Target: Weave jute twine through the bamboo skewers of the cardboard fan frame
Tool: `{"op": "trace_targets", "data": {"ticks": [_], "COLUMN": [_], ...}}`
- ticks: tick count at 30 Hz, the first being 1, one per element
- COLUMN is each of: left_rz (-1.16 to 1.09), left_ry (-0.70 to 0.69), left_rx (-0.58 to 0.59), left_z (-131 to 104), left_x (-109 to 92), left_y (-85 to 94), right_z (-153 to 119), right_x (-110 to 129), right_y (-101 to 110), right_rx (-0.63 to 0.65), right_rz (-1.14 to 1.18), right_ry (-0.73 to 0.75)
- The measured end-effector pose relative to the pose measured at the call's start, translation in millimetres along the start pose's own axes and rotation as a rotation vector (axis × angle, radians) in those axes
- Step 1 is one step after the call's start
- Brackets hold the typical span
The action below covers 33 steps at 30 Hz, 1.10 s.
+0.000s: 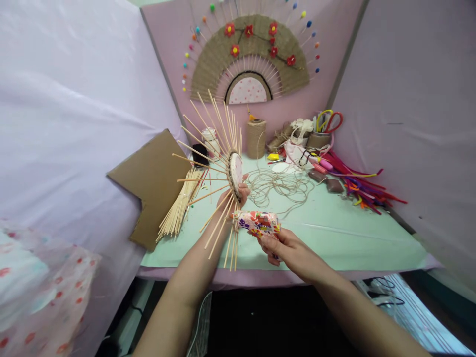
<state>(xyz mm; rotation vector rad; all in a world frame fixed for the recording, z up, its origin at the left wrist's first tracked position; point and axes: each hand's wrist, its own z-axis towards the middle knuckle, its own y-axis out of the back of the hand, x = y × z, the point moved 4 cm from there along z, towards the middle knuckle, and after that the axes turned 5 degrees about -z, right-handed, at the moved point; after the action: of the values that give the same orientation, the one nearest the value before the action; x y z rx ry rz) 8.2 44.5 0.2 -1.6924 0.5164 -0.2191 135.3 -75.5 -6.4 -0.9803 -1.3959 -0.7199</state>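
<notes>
My left hand (243,191) grips a half-round fan base (235,171) with a pale, dotted face and a dark rim. Thin bamboo sticks (208,148) radiate from its edge, and the base is turned nearly side-on. In my right hand (277,244) is a glue gun (258,222) covered in colourful printed wrapping. Its nozzle points left, close to the lower sticks; whether it touches them I cannot tell. Part of my left hand is hidden behind the base and sticks.
A bundle of sticks (180,206) and cut cardboard (148,183) lie left. Behind are a twine spool (256,139) and loose twine (278,186). Pipe cleaners (364,183) and scissors (329,121) are right. A finished flowered fan (208,64) hangs on the back wall.
</notes>
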Motion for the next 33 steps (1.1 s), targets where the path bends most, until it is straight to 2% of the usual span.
{"op": "trace_targets", "data": {"ticks": [7, 11, 18, 24, 29, 33], "left_rz": [0.184, 0.146, 0.091, 0.149, 0.210, 0.214], "left_ry": [-0.070, 0.009, 0.069, 0.000, -0.093, -0.114], "left_rx": [0.007, 0.064, 0.072, 0.021, 0.064, 0.113], "left_z": [-2.6, -4.2, 4.0, 12.8, 19.5, 20.3], "left_x": [-4.4, -0.1, 0.0, -4.9, -9.7, -11.9], "left_y": [-3.9, -7.5, 3.2, 11.0, 18.4, 19.6], "right_z": [1.1, 2.1, 4.1, 3.2, 4.4, 4.8], "right_x": [7.2, 10.8, 3.2, -2.9, -6.0, -8.5], "right_y": [-5.0, -8.6, -6.5, 1.5, 8.8, 15.0], "right_rx": [-0.016, -0.011, -0.041, -0.124, -0.129, -0.117], "right_rz": [0.032, 0.046, 0.250, 0.285, 0.278, 0.294], "right_ry": [0.113, 0.112, 0.076, 0.032, -0.003, -0.027]}}
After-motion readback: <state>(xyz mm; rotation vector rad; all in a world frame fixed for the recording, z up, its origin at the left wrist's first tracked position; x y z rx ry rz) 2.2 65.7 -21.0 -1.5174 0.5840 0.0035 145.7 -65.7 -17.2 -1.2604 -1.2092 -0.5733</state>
